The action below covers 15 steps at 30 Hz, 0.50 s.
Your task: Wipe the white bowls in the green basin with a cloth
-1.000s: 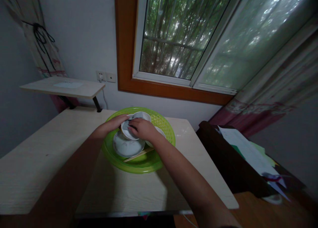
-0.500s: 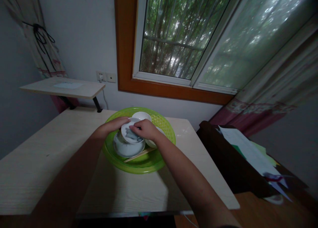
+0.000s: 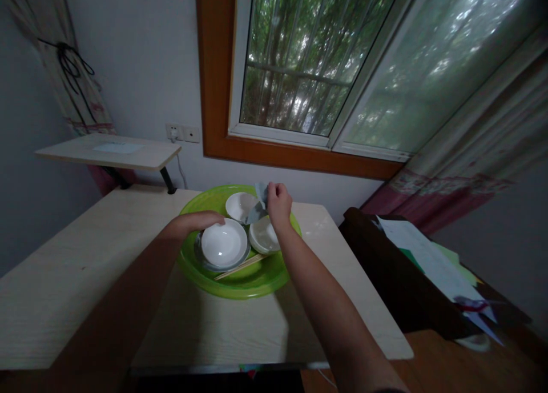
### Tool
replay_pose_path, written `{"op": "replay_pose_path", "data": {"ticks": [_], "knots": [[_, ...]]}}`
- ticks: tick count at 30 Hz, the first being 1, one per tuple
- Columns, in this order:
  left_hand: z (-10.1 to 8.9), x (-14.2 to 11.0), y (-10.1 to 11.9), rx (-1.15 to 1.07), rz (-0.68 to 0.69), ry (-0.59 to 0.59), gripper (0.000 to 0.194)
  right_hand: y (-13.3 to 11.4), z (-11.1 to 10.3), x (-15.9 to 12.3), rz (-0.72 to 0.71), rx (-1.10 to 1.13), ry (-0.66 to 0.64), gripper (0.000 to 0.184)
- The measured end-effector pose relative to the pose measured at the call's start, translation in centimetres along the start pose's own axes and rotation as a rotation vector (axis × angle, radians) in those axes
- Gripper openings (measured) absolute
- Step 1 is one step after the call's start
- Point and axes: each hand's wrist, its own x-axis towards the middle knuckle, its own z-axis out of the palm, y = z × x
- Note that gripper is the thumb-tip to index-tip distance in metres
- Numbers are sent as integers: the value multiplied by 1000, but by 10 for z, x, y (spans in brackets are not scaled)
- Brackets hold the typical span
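Observation:
My left hand grips the rim of a white bowl, thumb over the edge, above a larger grey-edged plate or bowl. A grey cloth dangles from my right hand, which is closed on it over the far right part of a green basin. Inside the basin, a second white bowl sits at the back, and a third white bowl is to the right, partly behind my right wrist. A pair of chopsticks lies in front of them.
The basin stands on a pale wooden table. A small raised shelf with a paper on it is at the back left. Behind are the wall and a window. Papers lie on a dark piece of furniture to the right.
My right hand has lifted the grey cloth out of the bowl and moved it right and back. The bowl in my left hand has moved slightly toward me, its inside now facing up.

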Motion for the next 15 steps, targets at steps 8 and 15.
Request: {"op": "replay_pose_path", "data": {"ticks": [8,15], "knots": [[0,8,-7,-7,-71,-79,25,12,11,-2,-9,-366,-271,19],[0,12,-11,-5,-117,-103,20,24,16,-3,42,-552,-546,37]]}}
